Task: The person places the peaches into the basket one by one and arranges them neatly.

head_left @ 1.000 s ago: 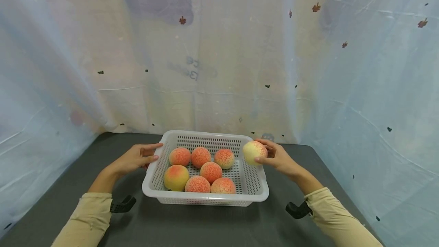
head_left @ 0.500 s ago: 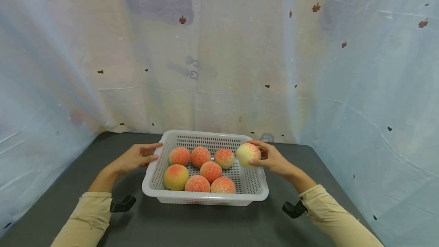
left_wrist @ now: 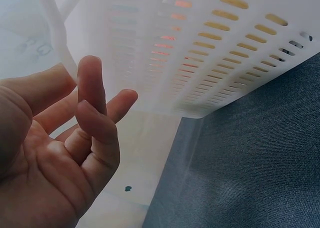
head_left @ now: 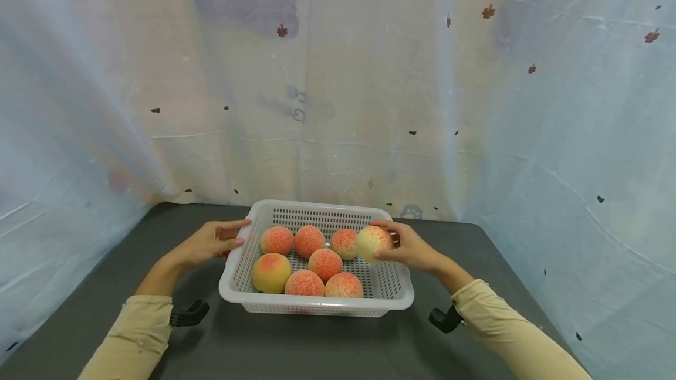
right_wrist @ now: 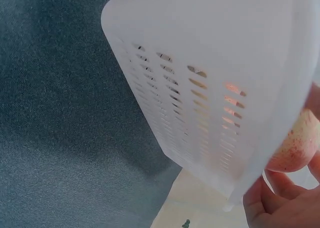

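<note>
A white perforated plastic basket (head_left: pixel 327 304) stands on a dark table with several peaches inside, mostly speckled red. One smooth peach (head_left: pixel 271 273), yellow with a red top, lies at its front left. My left hand (head_left: pixel 211 242) holds the basket's left rim; in the left wrist view its bent fingers (left_wrist: pixel 97 123) lie beside the rim and outer wall. With my right hand (head_left: pixel 409 246) I grip a pale yellow peach (head_left: pixel 372 243) with red speckles, over the basket's right part. In the right wrist view the basket wall partly hides this peach.
The dark table (head_left: pixel 327 348) extends around the basket. A pale plastic curtain (head_left: pixel 338 104) with small leaf prints hangs behind and at both sides. Black wrist mounts (head_left: pixel 190 314) stick out from both sleeves.
My right hand has carried the pale peach leftward and slightly lower, from the basket's right rim to beside the back right peach. The left hand and the basket have stayed in place.
</note>
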Demonstrator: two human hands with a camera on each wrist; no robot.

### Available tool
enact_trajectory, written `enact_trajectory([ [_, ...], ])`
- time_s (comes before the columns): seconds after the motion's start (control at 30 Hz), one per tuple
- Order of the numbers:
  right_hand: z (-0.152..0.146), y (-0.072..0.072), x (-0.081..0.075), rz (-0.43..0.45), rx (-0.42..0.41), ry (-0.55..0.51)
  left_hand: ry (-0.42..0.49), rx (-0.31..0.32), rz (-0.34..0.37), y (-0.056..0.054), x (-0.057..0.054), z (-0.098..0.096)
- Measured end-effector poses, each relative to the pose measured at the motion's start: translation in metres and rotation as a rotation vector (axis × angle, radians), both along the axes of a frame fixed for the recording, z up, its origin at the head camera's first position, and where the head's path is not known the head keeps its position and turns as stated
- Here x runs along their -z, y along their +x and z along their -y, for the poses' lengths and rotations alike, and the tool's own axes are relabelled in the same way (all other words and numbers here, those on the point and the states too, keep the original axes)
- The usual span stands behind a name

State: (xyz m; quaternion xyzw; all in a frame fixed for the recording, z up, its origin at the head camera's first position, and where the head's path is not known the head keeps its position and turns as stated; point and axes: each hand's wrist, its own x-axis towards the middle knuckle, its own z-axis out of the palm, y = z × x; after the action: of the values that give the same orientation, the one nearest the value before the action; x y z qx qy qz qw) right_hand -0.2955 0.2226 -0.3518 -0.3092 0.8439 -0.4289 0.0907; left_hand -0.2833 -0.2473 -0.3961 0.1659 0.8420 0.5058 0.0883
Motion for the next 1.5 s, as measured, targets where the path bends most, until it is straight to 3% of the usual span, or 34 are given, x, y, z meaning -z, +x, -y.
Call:
enact_trajectory([
  [0.53,0.011,0.003,0.001,-0.168,0.066,0.262,-0.006,0.009,-0.022,-0.001,0.001,0.001],
  [1.07,0.015,0.007,0.005,-0.231,0.090,0.422,0.000,0.009,-0.019,0.001,0.001,-0.001],
  [1.5,0.018,0.010,0.005,-0.258,0.055,0.496,0.010,0.018,-0.023,0.001,0.001,-0.001],
])
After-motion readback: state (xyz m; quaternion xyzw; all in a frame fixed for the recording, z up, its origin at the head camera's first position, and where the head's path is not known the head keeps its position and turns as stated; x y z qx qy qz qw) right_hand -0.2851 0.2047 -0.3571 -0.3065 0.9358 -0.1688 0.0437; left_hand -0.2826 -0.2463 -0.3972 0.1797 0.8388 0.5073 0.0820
